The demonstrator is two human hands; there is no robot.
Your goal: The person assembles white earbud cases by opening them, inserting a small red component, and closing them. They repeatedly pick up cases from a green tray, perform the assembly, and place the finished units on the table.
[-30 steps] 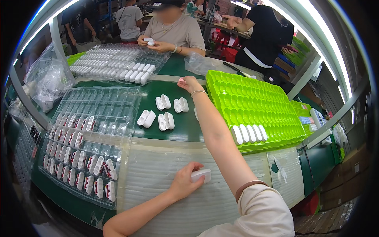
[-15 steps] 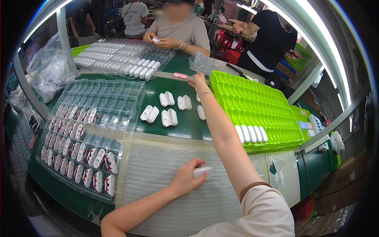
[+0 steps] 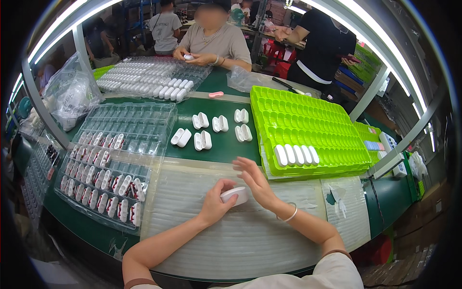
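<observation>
In my left hand point(image 3: 214, 204) is a white earbud charging case point(image 3: 234, 195), its smooth side showing, with fingers and thumb closed round it above the pale foam mat. My right hand point(image 3: 259, 185) is just to the right of the case, fingers stretched out and apart, with nothing visible in them. Beyond both hands, several white charging cases point(image 3: 202, 140) stand with lids raised on the green tabletop. A small pink oblong piece point(image 3: 216, 95) lies farther back, near the pale strip across the table.
At the right, a bright green tray point(image 3: 308, 126) carries several closed white cases along its front row. A clear plastic tray point(image 3: 127, 115) at the left holds cases with red parts. A person point(image 3: 216, 41) across the table handles a white case beside another filled tray.
My right arm has come back from beside the pink piece to the case in my left hand. My left hand still grips the case, now slightly higher and to the left in view.
</observation>
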